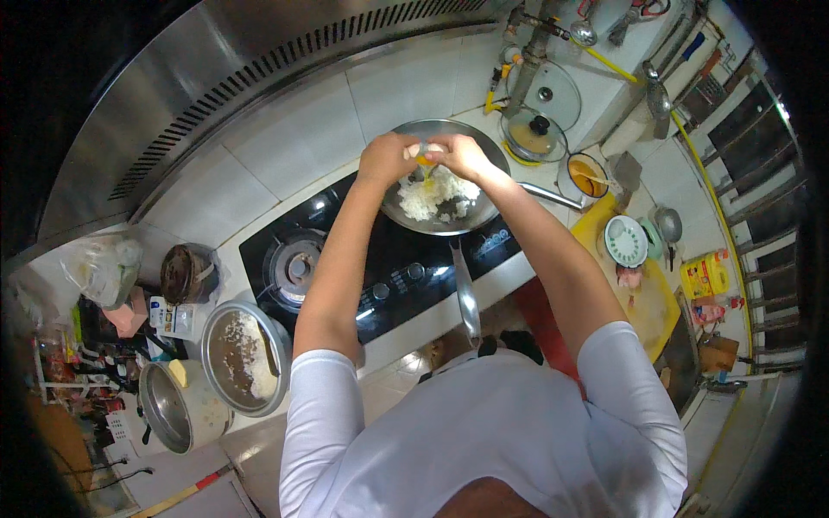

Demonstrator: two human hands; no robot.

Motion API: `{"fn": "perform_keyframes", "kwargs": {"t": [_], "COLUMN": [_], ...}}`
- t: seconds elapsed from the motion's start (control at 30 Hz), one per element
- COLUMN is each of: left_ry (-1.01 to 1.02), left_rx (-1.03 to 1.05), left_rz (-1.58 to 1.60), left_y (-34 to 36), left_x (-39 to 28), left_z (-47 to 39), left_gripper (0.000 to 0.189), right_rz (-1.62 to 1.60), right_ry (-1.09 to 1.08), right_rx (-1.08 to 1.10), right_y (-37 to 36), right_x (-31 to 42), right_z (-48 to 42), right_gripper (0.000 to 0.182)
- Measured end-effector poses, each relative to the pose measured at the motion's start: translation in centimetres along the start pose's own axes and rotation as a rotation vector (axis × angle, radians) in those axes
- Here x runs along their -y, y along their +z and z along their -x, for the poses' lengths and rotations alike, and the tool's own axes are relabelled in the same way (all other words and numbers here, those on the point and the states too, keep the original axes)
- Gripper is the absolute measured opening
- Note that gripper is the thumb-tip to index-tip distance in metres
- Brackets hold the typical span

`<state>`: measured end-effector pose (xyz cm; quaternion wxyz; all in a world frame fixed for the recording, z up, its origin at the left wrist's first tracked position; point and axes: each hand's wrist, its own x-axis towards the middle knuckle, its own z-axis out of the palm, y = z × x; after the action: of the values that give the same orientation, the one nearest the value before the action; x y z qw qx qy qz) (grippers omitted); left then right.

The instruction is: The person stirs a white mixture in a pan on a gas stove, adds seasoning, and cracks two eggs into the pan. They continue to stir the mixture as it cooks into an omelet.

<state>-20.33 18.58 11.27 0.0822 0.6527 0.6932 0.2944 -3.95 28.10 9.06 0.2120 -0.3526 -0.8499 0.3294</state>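
Observation:
Over a steel frying pan point(489, 207) on the gas hob, my left hand point(387, 157) and my right hand point(461, 155) hold a cracked egg point(425, 154) between them. Its shell is parted, and the yolk shows at the gap with egg white hanging down. White rice point(432, 194) lies below in the pan, partly in clumps. The pan's long handle points towards me. Fingers of both hands grip the shell and hide part of it.
A second burner point(298, 267) is at left. Beside the hob stand a pot of rice point(249, 362) and a steel pot point(170, 408). At right are a lidded glass pan point(534, 137), an enamel mug point(586, 176), a yellow cutting board point(647, 311) and an oil jug point(704, 275). A range hood point(214, 71) hangs above.

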Motion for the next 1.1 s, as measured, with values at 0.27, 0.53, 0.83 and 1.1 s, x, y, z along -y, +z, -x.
{"fn": "perform_keyframes", "kwargs": {"t": [0.27, 0.53, 0.83, 1.1], "left_ry": [-0.148, -0.175, -0.156, -0.163], "left_rx": [-0.048, -0.128, -0.096, -0.103], "left_rz": [-0.166, -0.072, -0.055, 0.439], "left_y": [0.1, -2.3, 0.1, 1.0], "left_x": [-0.9, -4.0, -2.6, -6.9], "left_z": [2.2, 4.2, 5.6, 6.7], "left_gripper": [0.036, 0.036, 0.037, 0.037], "right_rz": [0.291, 0.237, 0.493, -1.394], "right_ry": [-0.116, -0.224, -0.104, 0.133], "right_rx": [-0.146, -0.143, 0.280, 0.153], "right_y": [0.0, -2.5, -3.9, -5.0], "right_x": [-0.5, 0.3, 0.2, -1.2], "right_z": [2.7, 2.8, 3.5, 10.8], "right_gripper": [0.039, 0.036, 0.045, 0.042]}}
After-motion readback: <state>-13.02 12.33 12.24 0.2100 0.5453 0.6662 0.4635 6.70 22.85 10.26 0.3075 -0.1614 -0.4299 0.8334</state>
